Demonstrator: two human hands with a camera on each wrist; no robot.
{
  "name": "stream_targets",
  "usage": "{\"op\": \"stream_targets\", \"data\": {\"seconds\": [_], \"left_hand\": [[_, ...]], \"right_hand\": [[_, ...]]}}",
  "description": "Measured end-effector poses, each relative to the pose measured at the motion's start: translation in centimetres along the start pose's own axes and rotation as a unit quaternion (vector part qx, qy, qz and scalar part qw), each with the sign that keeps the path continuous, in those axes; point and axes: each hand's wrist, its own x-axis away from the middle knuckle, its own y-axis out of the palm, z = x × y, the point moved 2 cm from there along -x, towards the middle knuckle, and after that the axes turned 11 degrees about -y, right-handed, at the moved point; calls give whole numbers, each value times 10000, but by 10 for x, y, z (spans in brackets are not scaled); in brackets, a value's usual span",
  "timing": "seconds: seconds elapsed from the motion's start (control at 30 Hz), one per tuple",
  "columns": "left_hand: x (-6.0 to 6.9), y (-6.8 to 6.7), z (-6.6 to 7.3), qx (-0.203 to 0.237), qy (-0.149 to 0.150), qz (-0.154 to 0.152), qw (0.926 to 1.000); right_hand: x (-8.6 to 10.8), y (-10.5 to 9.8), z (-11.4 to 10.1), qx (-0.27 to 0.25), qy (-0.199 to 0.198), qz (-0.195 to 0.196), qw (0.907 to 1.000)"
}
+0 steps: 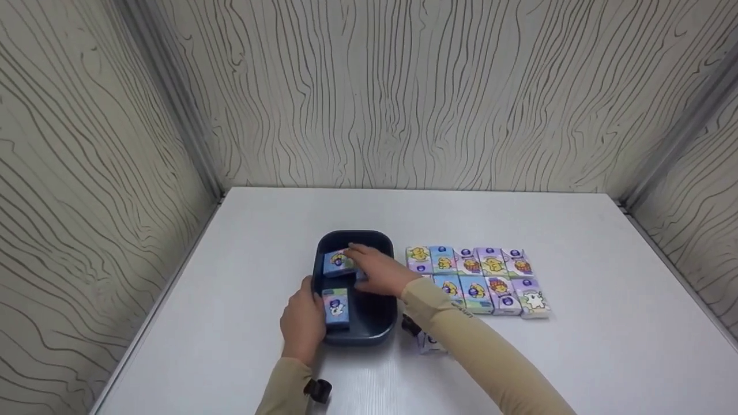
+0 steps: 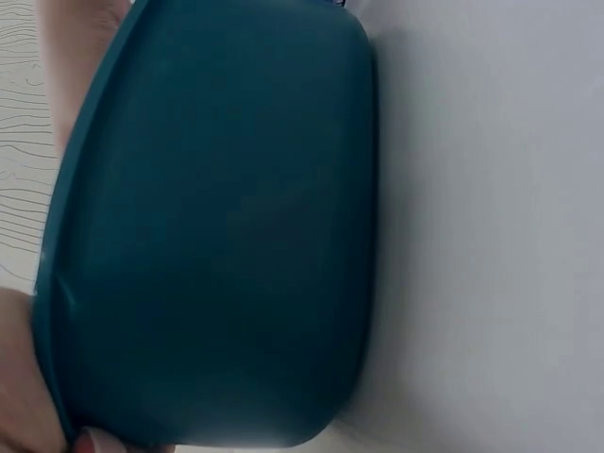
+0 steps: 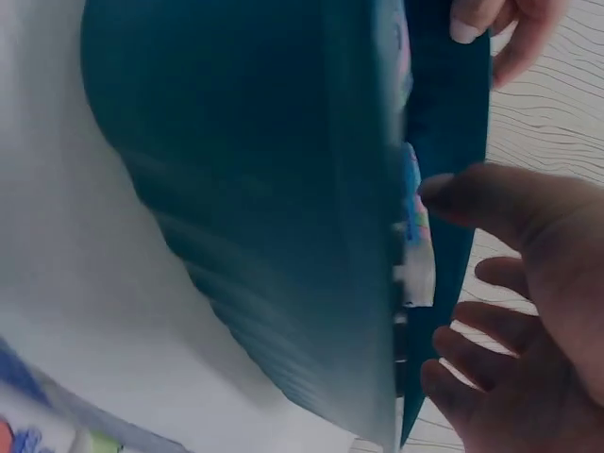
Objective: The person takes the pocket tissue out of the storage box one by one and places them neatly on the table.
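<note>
A dark teal plastic bin (image 1: pixel 369 317) stands on the white table, with small printed tissue packs in it. One blue pack (image 1: pixel 336 308) lies near its left wall, another (image 1: pixel 336 262) towards the far end. My left hand (image 1: pixel 304 317) grips the bin's left rim, and its fingertips (image 3: pixel 464 30) show over that rim in the right wrist view. Inside the bin's far half is my right hand (image 1: pixel 381 272), fingers loosely bent and apart. In the right wrist view its thumb is close to a pack (image 3: pixel 417 236); whether they touch is unclear. The right hand partly covers another pack.
Right of the bin, more tissue packs (image 1: pixel 494 262) lie in two neat rows, partly behind the right sleeve (image 1: pixel 467 334). A single pack (image 1: pixel 429 344) lies nearer me beside that sleeve. Wood-grain panels (image 1: pixel 375 98) enclose the table (image 1: pixel 259 230) at the back and sides.
</note>
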Motion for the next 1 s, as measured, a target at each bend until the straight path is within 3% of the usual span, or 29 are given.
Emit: {"op": "stream_targets", "data": {"seconds": [0.13, 0.4, 0.8, 1.0], "left_hand": [[-1, -1, 0, -56, -15, 6, 10000], [1, -1, 1, -41, 28, 3, 10000], [1, 0, 0, -2, -90, -123, 9999], [0, 0, 1, -21, -27, -2, 10000]], "right_hand": [[-6, 8, -4, 345, -206, 41, 9992], [-14, 20, -9, 1344, -47, 347, 9903], [-13, 25, -3, 1140, 11, 536, 9920], [-11, 26, 1, 908, 49, 382, 9951]]}}
